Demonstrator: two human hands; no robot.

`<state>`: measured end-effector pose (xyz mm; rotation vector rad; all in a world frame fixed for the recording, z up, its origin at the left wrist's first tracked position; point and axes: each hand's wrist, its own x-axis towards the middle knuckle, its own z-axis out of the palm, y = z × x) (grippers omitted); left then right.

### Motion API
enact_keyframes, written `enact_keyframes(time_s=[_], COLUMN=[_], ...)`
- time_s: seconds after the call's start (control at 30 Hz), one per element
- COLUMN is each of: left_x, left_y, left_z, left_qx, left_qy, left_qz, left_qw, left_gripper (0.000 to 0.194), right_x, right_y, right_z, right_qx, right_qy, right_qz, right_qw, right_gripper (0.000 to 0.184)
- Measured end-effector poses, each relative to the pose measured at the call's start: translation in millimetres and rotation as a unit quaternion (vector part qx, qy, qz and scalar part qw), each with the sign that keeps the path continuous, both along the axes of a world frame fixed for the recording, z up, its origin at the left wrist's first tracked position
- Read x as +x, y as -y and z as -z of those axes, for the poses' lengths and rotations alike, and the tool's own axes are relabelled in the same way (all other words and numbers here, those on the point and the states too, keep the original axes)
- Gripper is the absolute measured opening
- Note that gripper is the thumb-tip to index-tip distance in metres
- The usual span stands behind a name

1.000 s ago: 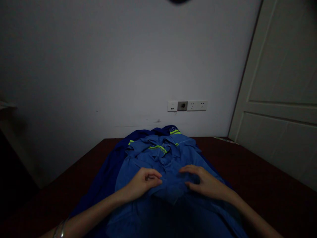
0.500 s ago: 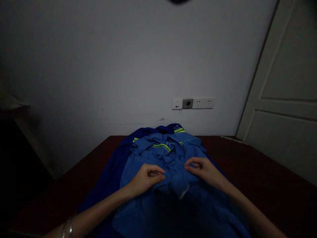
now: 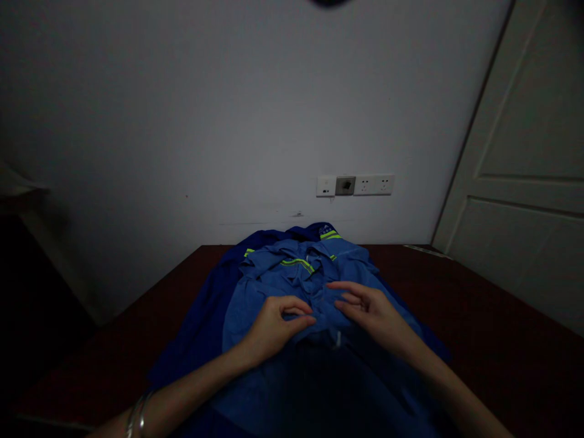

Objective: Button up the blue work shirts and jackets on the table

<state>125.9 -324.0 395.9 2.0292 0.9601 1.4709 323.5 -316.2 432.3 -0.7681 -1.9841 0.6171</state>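
Note:
A work jacket (image 3: 255, 286) in light and dark blue, with yellow-green stripes, lies rumpled in front of me. My left hand (image 3: 280, 322) is on the left of its front, thumb and forefinger pinched together on the cloth by the middle edge. To the right of that edge is my right hand (image 3: 367, 310), its forefinger stretched out and its thumb apart from it, over the fabric. A small whitish bit shows at the cloth's edge below the hands. The lower part of the jacket is lost in deep shadow.
Under the jacket is a dark red table (image 3: 182, 286). Its far edge meets a pale wall with a row of sockets (image 3: 354, 185). A panelled door (image 3: 524, 231) stands at the right, and a dark piece of furniture (image 3: 41, 274) at the left.
My left hand has moved slightly right, toward the middle edge. The right hand's fingers have spread and shifted left, and the raised cloth flap between the hands has dropped.

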Motion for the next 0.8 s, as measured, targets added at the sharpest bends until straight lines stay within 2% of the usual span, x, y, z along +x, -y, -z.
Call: enact_keyframes(time_s=[0.07,0.23,0.47,0.8], left_x=[1,8,15,19], left_y=[2,4,0,-7], left_z=[-1.6,-5.2,-4.8,0.1], left_qx=[0.02,0.056,0.066,0.063], left_qy=[-0.026,-0.07,-0.058,-0.018], left_qz=[-0.006,-0.016,-0.009,-0.004], left_qw=[0.999,0.996,0.996,0.998], left_gripper=[0.018,0.017,0.015,0.016], right_x=[-4,-11,-11,-9], right_y=[0,-3,-5,-2], right_z=[3.2,5.3,12.1,18.2], right_qx=[0.027,0.041,0.044,0.047], right_qy=[-0.021,-0.042,-0.077,-0.064], right_qz=[0.02,0.051,0.061,0.074], right_qw=[0.999,0.997,0.994,0.994], right_gripper=[0.038,0.033,0.03,0.027])
